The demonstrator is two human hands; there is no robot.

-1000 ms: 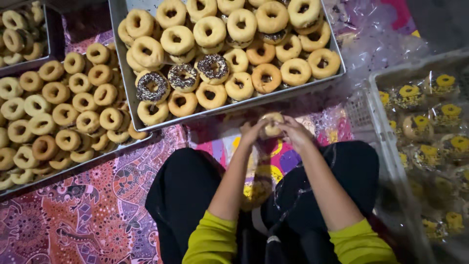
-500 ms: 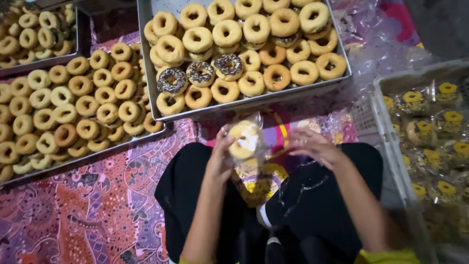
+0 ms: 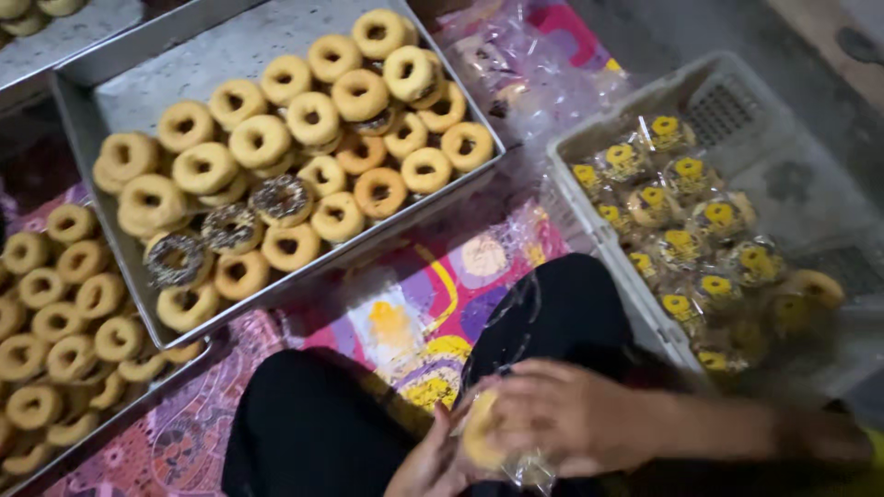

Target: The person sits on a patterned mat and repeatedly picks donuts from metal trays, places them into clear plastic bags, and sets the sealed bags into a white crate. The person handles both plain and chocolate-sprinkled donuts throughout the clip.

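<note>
Now both hands close around one doughnut [image 3: 481, 433] low over the lap: the right hand [image 3: 562, 419] cups it from above with fingers curled over it, and the left hand [image 3: 433, 465] supports it from below, with a clear plastic bag [image 3: 516, 322] crinkled around and above the grip. A moment ago the doughnut was held up near the edge of the metal tray [image 3: 110, 83]; since then the hands have drawn it back toward the body and the view has swung right, so the wrapping looks under way, with the doughnut partly inside the plastic. Beyond the grip lie black trousers and a bright patterned mat [image 3: 433, 294]. The tray ahead holds glazed and sprinkled doughnuts. To the right, a pale crate [image 3: 645, 101] carries bagged doughnuts topped in yellow.
</note>
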